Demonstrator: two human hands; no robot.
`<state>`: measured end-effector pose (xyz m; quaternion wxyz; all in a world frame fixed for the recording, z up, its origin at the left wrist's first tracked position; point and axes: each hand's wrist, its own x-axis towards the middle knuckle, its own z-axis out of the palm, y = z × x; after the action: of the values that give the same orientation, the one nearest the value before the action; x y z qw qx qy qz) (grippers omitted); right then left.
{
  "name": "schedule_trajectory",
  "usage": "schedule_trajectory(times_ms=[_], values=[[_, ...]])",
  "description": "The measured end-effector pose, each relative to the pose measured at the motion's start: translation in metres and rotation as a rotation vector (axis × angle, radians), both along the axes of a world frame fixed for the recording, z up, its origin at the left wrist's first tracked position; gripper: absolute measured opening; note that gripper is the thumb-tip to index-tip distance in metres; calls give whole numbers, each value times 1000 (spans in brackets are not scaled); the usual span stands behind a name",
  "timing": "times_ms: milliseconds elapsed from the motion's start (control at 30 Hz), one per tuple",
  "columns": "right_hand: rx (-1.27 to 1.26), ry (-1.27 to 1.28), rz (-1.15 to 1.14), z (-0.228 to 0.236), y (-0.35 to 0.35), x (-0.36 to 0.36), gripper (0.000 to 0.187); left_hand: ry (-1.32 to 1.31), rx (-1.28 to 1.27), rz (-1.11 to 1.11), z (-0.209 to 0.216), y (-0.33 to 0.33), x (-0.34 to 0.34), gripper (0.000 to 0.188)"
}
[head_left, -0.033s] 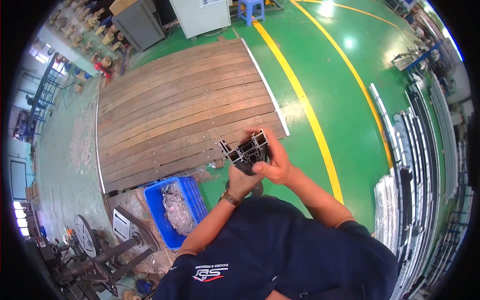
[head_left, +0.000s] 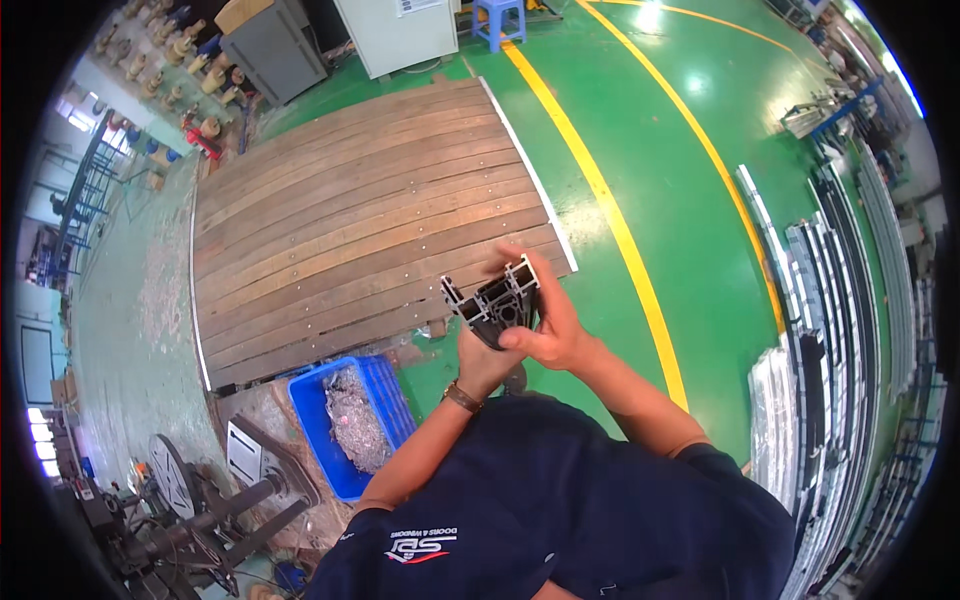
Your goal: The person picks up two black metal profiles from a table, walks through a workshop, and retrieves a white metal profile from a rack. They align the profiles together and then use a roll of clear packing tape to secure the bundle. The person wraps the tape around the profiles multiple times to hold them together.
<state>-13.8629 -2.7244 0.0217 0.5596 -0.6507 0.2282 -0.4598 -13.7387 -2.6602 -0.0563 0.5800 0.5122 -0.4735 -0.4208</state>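
I hold up a short dark aluminium window-frame profile [head_left: 497, 305], its cut end with hollow chambers facing me. My left hand [head_left: 485, 362] grips it from below; most of those fingers are hidden behind the piece. Along its right side lies my right hand [head_left: 556, 325], thumb pressed on the lower front edge and fingers reaching round the back. One or two of these fingertips show above the profile's top edge. A dark band circles my left wrist.
A slatted wooden platform [head_left: 370, 220] spans the floor ahead. Near my left forearm stands a blue crate [head_left: 322, 430] of metal shavings, with a black machine [head_left: 190, 510] beyond it. Long metal profiles [head_left: 835, 330] lie stacked at the right. Cabinets [head_left: 400, 35] and a blue stool [head_left: 499, 22] stand far off.
My right hand's fingers have lifted slightly behind the profile. The profile is tilted a little differently, and both hands still hold it.
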Motion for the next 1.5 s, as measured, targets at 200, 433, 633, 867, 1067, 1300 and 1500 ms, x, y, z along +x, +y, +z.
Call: schedule_trajectory(times_ms=[200,433,633,867,1067,1300,1500], values=[[-271,327,-385,-2,6,-11,101,-6,-24,-62,-10,-30,2,79],[-304,348,-716,-3,4,-29,89,64,-220,-257,11,-74,-41,67],[-313,397,-950,7,-28,-68,79,30,-114,-406,23,-115,-87,56],[-218,246,-1107,-6,-103,-156,54,37,-136,-547,21,-197,-170,51],[-90,190,-1175,10,-191,-269,36,129,26,-567,36,-283,-275,59],[-270,-11,-1263,23,-297,-387,25,311,32,-567,51,-378,-390,59],[-337,-212,-1207,33,-370,-421,25,192,-57,-568,46,-458,-438,64]])
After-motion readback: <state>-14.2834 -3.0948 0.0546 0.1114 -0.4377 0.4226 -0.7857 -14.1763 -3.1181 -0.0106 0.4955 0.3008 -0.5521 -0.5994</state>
